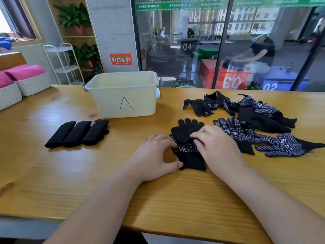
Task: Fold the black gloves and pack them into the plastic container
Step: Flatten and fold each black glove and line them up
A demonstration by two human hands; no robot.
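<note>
A pair of black gloves [186, 138] with white grip dots lies stacked flat in front of me, fingers pointing away. My left hand [154, 155] touches its left edge with fingertips and thumb at the cuff. My right hand [216, 145] lies on the gloves' right side, fingers pressing the palm area. Three folded black glove bundles [77, 133] lie in a row to the left. The pale yellow plastic container [123, 95], marked "A", stands behind them with its top uncovered. Several loose dotted gloves [253, 118] are spread at the right.
Two white woven baskets [26, 85] with pink towels sit at the table's far left. The wooden table [52, 173] runs up to a glass wall behind, where a person is seen seated. A white shelf rack [65, 64] stands behind the table.
</note>
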